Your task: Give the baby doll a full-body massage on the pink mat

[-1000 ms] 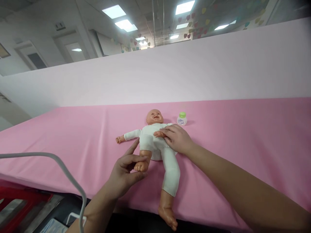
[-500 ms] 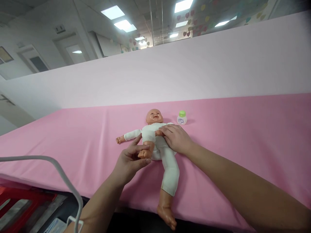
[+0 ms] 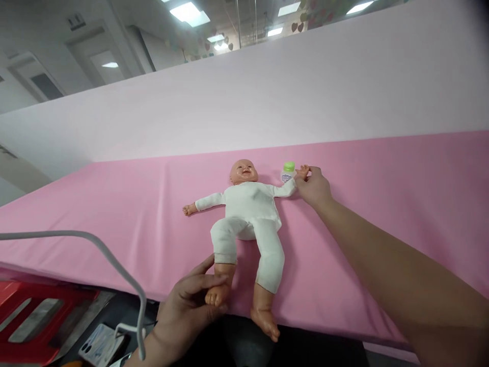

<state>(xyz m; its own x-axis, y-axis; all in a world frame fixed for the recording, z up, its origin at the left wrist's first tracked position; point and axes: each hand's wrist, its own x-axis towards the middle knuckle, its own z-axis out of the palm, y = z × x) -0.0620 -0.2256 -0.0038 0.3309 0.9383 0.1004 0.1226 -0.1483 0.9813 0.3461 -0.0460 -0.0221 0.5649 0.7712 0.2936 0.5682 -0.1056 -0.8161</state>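
Note:
A baby doll (image 3: 250, 204) with a white cloth body lies on its back on a pink sheet, head away from me. My left hand (image 3: 193, 300) is closed round the doll's lower leg at the ankle, on the left of the view, near the sheet's front edge. With its fingertips my right hand (image 3: 315, 188) pinches the doll's hand, and that arm is stretched out to the right. Just behind this doll hand stands a small clear bottle (image 3: 288, 172) with a green cap, partly hidden. The doll's other arm lies out to the left.
The pink sheet (image 3: 133, 214) ends at a white wall (image 3: 267, 102). A grey curved tube (image 3: 110, 285) crosses the lower left, above a red plastic stool (image 3: 26, 321) and a phone (image 3: 101, 345) on a dark surface.
My left hand has drawn the bent leg down towards me, straightening it. My right hand has carried the doll's hand from its belly out to the right, beside the bottle. The view has tilted down.

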